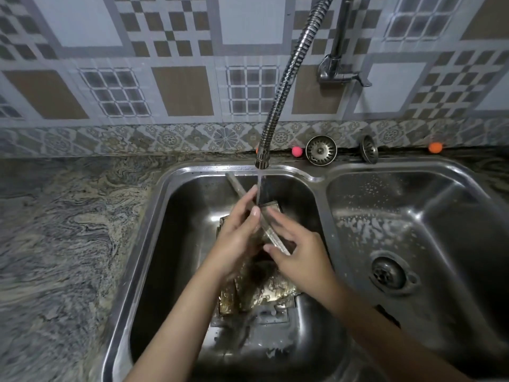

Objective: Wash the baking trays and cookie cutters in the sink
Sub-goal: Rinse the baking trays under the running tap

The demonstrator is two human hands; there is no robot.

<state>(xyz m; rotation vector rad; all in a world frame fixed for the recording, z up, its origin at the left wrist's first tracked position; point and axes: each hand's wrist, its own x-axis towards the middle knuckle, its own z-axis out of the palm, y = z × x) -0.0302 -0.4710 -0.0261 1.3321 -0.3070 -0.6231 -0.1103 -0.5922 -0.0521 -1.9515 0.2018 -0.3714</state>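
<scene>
Under the tap (261,158) — both hands' fingers (left (237,238), right (300,255)) around a tilted tray (242,191).

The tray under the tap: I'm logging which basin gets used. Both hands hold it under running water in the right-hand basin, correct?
Not quite. The head view shows both the left hand and the right hand holding the tray under running water from the tap, but in the left-hand basin, not the right-hand basin.
</scene>
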